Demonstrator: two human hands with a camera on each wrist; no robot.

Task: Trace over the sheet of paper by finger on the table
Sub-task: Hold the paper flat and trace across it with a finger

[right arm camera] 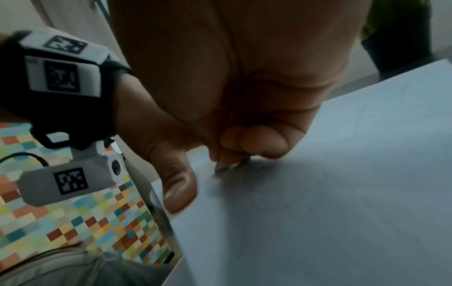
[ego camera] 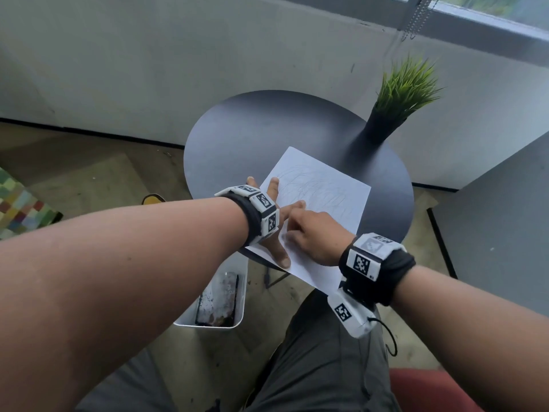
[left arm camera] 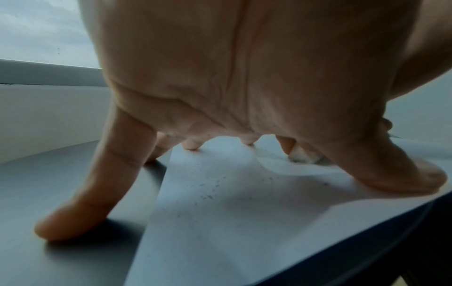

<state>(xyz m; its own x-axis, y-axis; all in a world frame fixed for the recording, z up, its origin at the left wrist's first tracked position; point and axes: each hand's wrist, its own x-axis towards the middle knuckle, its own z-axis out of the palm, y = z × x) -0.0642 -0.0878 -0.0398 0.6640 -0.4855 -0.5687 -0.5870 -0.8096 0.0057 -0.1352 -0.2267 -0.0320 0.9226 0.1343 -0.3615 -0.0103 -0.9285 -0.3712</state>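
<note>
A white sheet of paper (ego camera: 323,185) with faint pencil scribbles lies on a round dark table (ego camera: 237,138), its near corner overhanging the edge. My left hand (ego camera: 277,233) is spread flat over the sheet's left edge. Its thumb (left arm camera: 403,174) presses the paper (left arm camera: 244,212) and its little finger (left arm camera: 85,193) rests on the bare table (left arm camera: 61,255). My right hand (ego camera: 315,233) points its index fingertip (ego camera: 300,204) onto the scribbles, just beside the left hand. Its other fingers (right arm camera: 257,143) are curled above the paper (right arm camera: 342,193) and hold nothing.
A grass plant in a dark pot (ego camera: 386,126) stands at the table's far right. A white bin (ego camera: 219,295) sits on the floor under the near edge. A grey cabinet (ego camera: 505,233) is at the right and a checkered mat (ego camera: 17,203) at the left.
</note>
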